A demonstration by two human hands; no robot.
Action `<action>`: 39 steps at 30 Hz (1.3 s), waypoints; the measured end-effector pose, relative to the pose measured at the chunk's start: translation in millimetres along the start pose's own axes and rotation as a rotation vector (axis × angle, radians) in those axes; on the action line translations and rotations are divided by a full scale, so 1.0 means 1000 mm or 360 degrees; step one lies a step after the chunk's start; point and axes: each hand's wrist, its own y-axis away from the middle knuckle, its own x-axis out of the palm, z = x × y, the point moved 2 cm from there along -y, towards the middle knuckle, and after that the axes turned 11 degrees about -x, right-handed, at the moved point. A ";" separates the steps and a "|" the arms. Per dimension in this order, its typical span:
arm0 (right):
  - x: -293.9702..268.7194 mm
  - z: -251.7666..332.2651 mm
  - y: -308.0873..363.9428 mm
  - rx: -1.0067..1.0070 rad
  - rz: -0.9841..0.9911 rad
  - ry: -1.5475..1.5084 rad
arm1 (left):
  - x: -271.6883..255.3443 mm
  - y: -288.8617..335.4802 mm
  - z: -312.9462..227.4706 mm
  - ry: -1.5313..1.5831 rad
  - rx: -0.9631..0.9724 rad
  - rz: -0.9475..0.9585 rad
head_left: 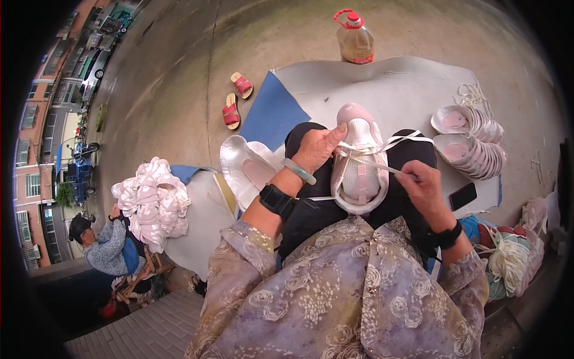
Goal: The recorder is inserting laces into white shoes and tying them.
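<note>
Between my knees rests a pink and white sneaker upper (pixel 360 134), its toe pointing away from me. A white shoelace (pixel 373 163) runs across its lower eyelets, and one loose end trails over my right knee. My left hand (pixel 321 147) grips the shoe's left side, thumb on top near the lacing. With fingers pinched together, my right hand (pixel 420 184) draws one end of the lace out to the right. Just left of my left knee lies another white upper with a pink lining (pixel 258 170).
On the pale sheet (pixel 382 81) at right lie nested shoe uppers (pixel 469 149) and a phone (pixel 463 196). A bundle of laces (pixel 508 263) is by my right elbow. A heap of uppers (pixel 154 200) sits left, near a seated person (pixel 113 245). Ahead are an oil jug (pixel 356 42) and red slippers (pixel 231 112).
</note>
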 end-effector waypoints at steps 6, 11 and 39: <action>-0.074 -0.009 0.040 -0.0424 -0.0412 0.0634 | 0.011 0.001 0.003 -0.0487 0.0208 -0.0239; -0.059 -0.023 0.076 -0.0110 0.0011 0.0307 | 0.018 0.009 0.001 -0.0570 0.0386 -0.0394; 0.037 0.013 -0.016 -0.0130 0.0289 0.0542 | 0.046 0.035 0.002 -0.1286 0.0976 -0.0989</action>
